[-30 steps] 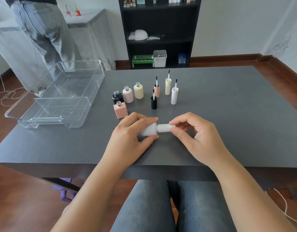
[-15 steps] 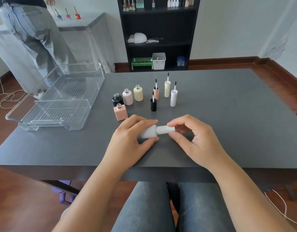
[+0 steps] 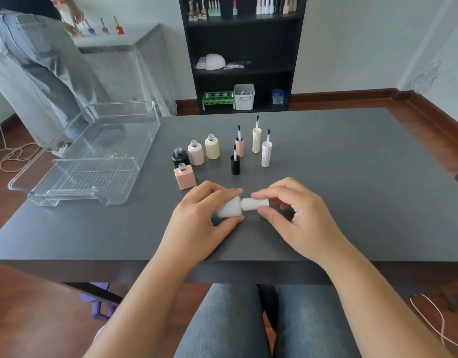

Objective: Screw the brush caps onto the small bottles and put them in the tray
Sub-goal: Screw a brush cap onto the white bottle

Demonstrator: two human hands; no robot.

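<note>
My left hand (image 3: pixel 199 215) grips a white bottle (image 3: pixel 229 209) held sideways just above the grey table (image 3: pixel 352 189). My right hand (image 3: pixel 292 215) pinches the white cap (image 3: pixel 255 203) seated on that bottle's neck. Behind them stand uncapped bottles: a square peach one (image 3: pixel 185 177), a black one (image 3: pixel 180 157), a pale pink one (image 3: pixel 196 152) and a cream one (image 3: pixel 212 147). Several brush caps stand brush-up to their right: black (image 3: pixel 235 164), peach (image 3: pixel 239 146), cream (image 3: pixel 256 139), white (image 3: pixel 266 153). The clear plastic tray (image 3: pixel 93 156) sits at the table's left with nothing in it.
A person in grey jeans (image 3: pixel 39 65) stands at a draped side table beyond the tray. A black shelf unit (image 3: pixel 242 52) with bottles and bins stands against the far wall. Cables lie on the wooden floor at left and right.
My hands stay put on the white bottle and cap; the right fingers have shifted slightly around the cap. The view has tilted, and the person behind has moved.
</note>
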